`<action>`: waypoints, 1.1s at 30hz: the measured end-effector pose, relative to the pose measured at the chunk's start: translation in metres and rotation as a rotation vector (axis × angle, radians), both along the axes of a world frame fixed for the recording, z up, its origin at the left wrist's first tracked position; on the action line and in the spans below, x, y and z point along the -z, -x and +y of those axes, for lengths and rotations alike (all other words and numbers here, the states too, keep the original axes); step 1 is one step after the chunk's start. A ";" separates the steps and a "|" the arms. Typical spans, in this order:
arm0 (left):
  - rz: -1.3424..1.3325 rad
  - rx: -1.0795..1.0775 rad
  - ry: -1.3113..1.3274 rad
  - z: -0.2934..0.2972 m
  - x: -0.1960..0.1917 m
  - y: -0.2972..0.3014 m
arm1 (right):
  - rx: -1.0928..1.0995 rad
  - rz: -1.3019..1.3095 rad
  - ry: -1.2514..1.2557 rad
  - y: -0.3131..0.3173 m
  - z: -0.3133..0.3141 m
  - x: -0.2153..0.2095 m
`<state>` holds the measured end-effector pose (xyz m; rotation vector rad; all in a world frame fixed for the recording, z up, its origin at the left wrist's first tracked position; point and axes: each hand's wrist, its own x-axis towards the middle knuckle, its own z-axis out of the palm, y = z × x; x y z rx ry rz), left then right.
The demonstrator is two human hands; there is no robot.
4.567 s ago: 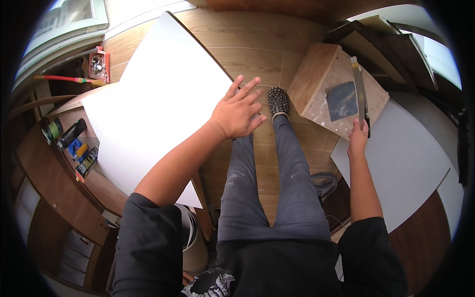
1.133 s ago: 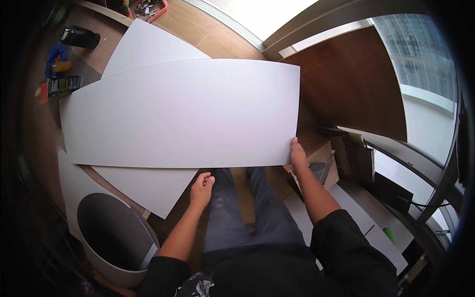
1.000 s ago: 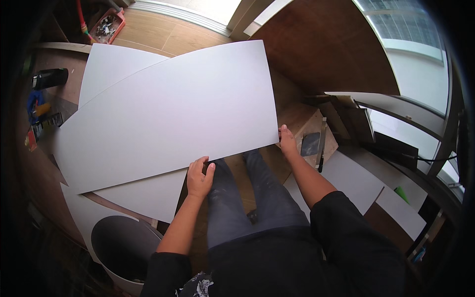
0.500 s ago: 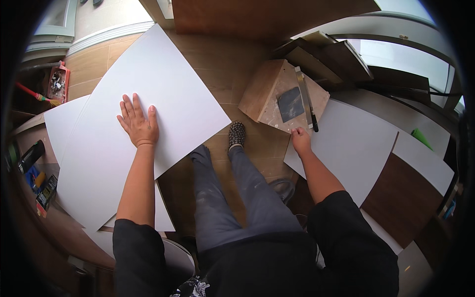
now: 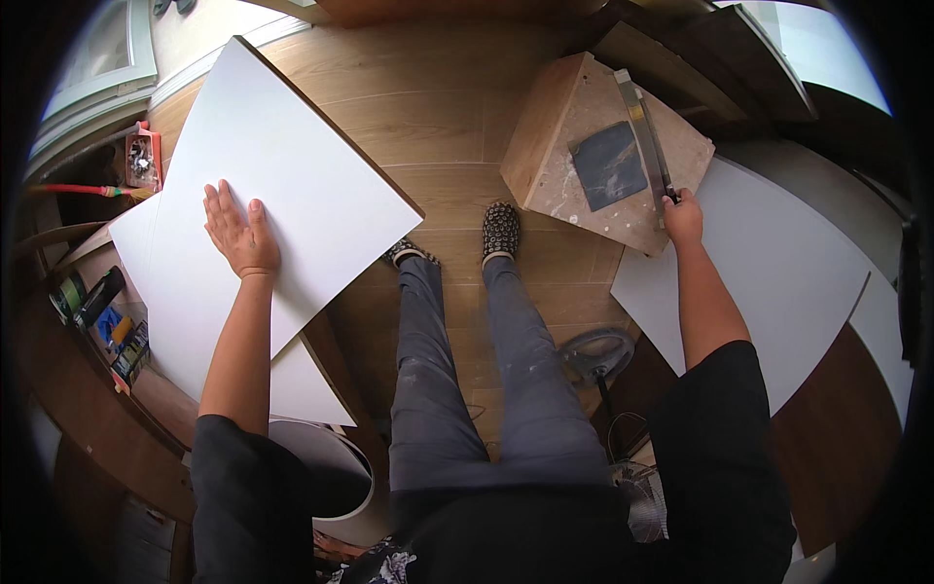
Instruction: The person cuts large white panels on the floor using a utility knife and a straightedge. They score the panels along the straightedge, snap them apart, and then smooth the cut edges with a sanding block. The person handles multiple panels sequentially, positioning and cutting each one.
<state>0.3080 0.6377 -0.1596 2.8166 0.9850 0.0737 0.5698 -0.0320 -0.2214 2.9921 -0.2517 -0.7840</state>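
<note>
My left hand (image 5: 239, 234) lies flat, fingers stretched out, on a large white panel (image 5: 282, 156) with a dark edge along its far right side. My right hand (image 5: 685, 216) is closed at the black end of a long, narrow metal tool (image 5: 644, 131); its exact kind cannot be made out. The tool lies across the top of a pale wooden box (image 5: 545, 136), which has light smears on it. Beside it on the box is a dark grey square sheet (image 5: 610, 165). My fingers partly hide the tool's black end.
More white panels (image 5: 749, 263) and a dark brown board (image 5: 846, 438) lie at the right. A red dustpan (image 5: 143, 161) and a red-handled brush (image 5: 83, 189) are at the far left. A round bin (image 5: 355, 487) stands near my left leg, and a grey wheel-shaped base (image 5: 595, 355) by my right.
My right hand has moved from the box's near edge to the tool's black end and closed there. My left hand stays flat on the panel. The whole view has shifted.
</note>
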 end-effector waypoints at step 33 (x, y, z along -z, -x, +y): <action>0.045 0.012 -0.009 -0.005 -0.004 -0.006 | 0.842 0.246 -1.577 0.179 0.340 -0.076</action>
